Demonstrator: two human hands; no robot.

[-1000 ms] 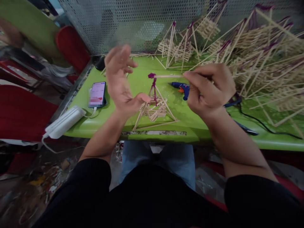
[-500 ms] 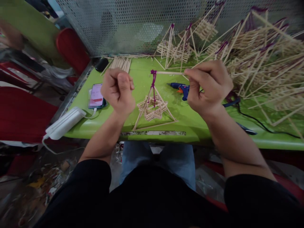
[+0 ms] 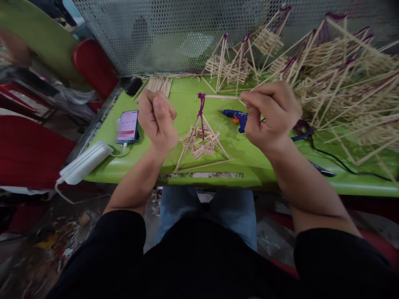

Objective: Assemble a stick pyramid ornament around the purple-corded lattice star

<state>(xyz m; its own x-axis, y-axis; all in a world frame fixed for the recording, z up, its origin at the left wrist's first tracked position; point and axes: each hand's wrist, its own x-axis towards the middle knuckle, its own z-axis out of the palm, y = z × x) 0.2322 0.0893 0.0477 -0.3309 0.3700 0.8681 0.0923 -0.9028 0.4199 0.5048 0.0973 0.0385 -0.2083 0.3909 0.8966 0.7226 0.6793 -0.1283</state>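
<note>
My right hand (image 3: 272,114) pinches one end of a thin wooden stick (image 3: 222,97), held level above the table. From the stick's other end hangs a purple cord (image 3: 201,109), looped and knotted. The cord meets the top of a small pyramid frame of sticks (image 3: 201,141), with stacked sticks woven inside it. My left hand (image 3: 158,118) is closed in a fist left of the cord, thumb over the fingers; whatever it may hold is hidden. Just left of my right hand lies a blue glue gun (image 3: 235,116), partly covered by that hand.
Several similar stick frames (image 3: 336,74) crowd the right and back of the green table (image 3: 149,160). Loose sticks (image 3: 159,86), a black mouse-like object (image 3: 133,86), a phone (image 3: 127,126) and a white power bank (image 3: 85,162) lie left. A perforated metal panel (image 3: 162,37) stands behind.
The view has shifted very slightly. Both hands, the stick and the cord keep almost the same pose.
</note>
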